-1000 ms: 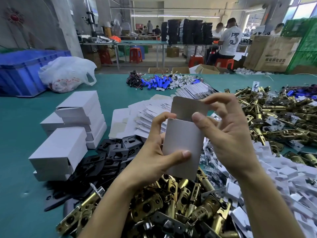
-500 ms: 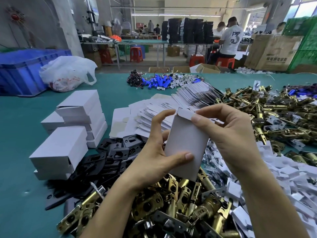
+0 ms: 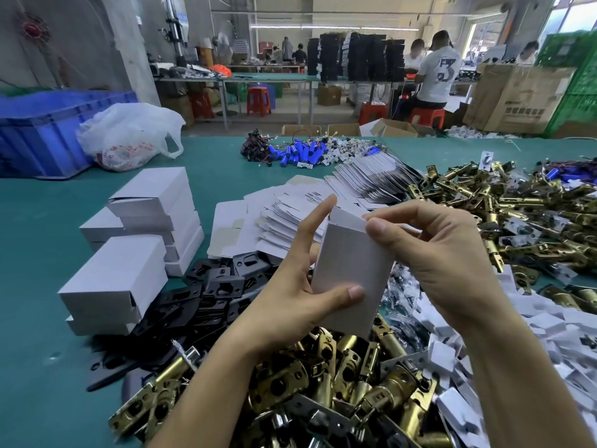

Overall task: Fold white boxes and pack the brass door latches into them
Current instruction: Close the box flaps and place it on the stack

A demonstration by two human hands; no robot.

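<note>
My left hand (image 3: 287, 295) grips a small white box (image 3: 347, 273) upright at mid-frame, thumb across its front face, fingers behind. At the box's top my right hand (image 3: 429, 250) pinches the end flap between thumb and forefinger, and the flap is folded down nearly flat. Brass door latches (image 3: 323, 376) lie heaped just below the box, and a second brass pile (image 3: 504, 202) spreads at the right. Flat unfolded white box blanks (image 3: 290, 215) are fanned out behind the hands.
Folded white boxes (image 3: 142, 227) are stacked at the left on the green table (image 3: 35, 273). Black metal plates (image 3: 206, 295) lie beside them. Small white packets (image 3: 549, 328) cover the right. A blue crate (image 3: 42, 130), a plastic bag (image 3: 129, 134) and blue parts (image 3: 300, 153) sit farther back.
The box's top flap stood up open a second ago; my right hand has folded it down onto the box's top. My left hand has kept its grip.
</note>
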